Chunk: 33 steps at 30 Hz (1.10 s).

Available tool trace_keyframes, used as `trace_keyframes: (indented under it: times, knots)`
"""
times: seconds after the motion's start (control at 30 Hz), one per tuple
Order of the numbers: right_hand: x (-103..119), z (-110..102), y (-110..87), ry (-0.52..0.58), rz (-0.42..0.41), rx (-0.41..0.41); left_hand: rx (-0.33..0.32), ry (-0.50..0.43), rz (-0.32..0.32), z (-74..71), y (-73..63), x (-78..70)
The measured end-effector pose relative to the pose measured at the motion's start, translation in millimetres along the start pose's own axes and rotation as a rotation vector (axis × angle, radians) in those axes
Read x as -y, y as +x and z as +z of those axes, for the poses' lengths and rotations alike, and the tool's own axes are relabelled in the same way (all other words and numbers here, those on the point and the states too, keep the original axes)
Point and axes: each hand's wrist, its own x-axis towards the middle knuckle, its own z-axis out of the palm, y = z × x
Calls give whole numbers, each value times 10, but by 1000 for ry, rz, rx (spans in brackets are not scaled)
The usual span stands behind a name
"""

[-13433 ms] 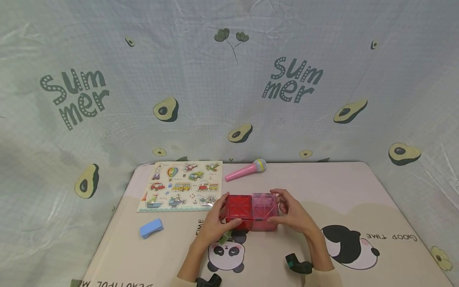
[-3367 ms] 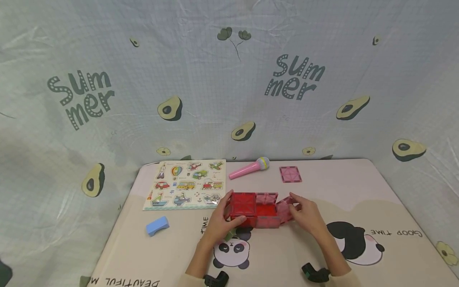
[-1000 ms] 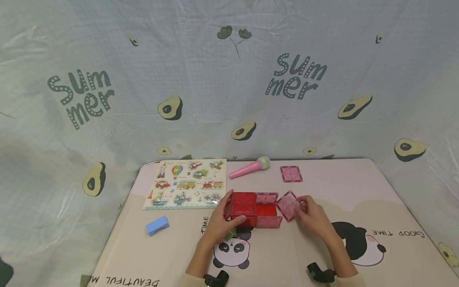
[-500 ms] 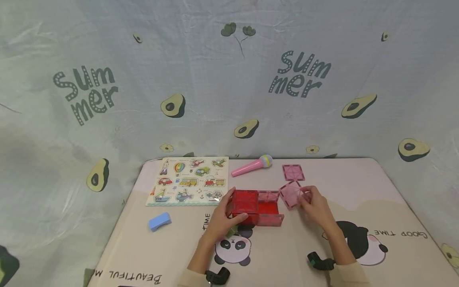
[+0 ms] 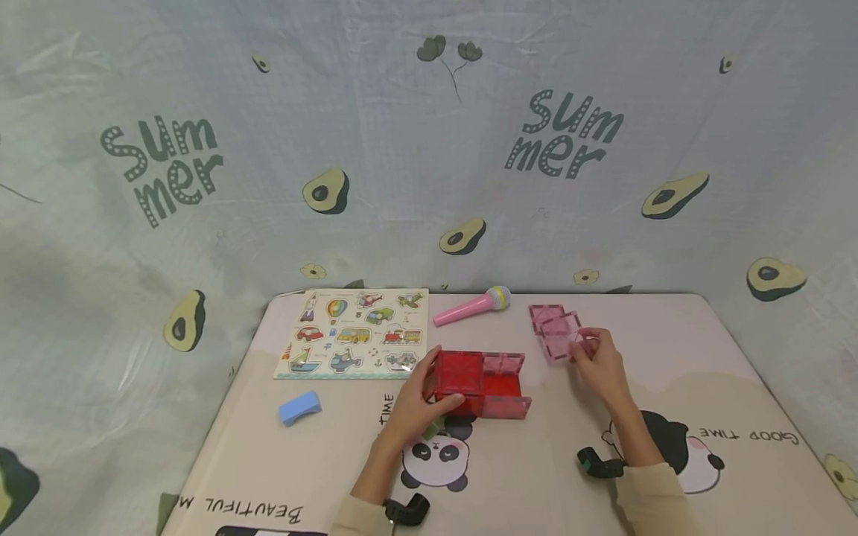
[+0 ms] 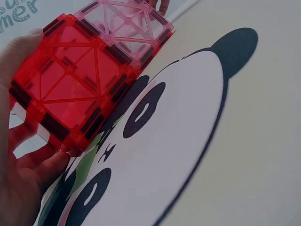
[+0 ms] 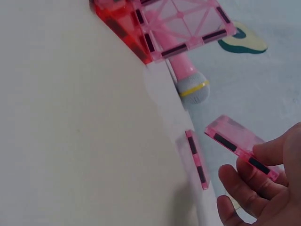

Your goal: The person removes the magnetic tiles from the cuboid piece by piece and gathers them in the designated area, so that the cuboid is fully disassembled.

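My left hand (image 5: 410,417) grips a see-through red cube of magnetic tiles (image 5: 459,372) from its left side, thumb on the near face. Pink magnetic tiles stand joined to the cube's right: a front one (image 5: 506,407) and a back one (image 5: 504,363), with a top and right side open. In the left wrist view, the front pink tile (image 6: 127,28) lines up with the red face. My right hand (image 5: 603,368) pinches a loose pink tile (image 7: 237,141) between thumb and fingers. That tile overlaps another pink tile (image 5: 541,313) lying on the table.
A pink toy microphone (image 5: 469,307) lies behind the cube. To the left is a vehicle picture puzzle board (image 5: 351,331), with a blue arch-shaped block (image 5: 300,408) in front of it. A patterned curtain (image 5: 402,149) rises behind the table's back edge.
Over thirteen seconds, the pink cube has lost its top and right tiles. In the last second my right hand carries the side tile back towards the flat one. The left hand keeps its grip.
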Motion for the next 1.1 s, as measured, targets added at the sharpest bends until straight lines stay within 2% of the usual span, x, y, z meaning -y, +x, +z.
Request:
trace_keyframes:
  times: [0.27,0.53,0.9,1.1]
  knots:
    - [-115,-4,195,30,103,-72,-4,10,-1,5,-1,7]
    - [-203,14,368,42,145,-92,-5,-6,-5,4,-11,-1]
    - [-276,40,430,49,200,-168,-7,-1,-10,-3,-12,-51]
    - [-283,37,441,54,246,-154,1,4,-7,0,-13,-46]
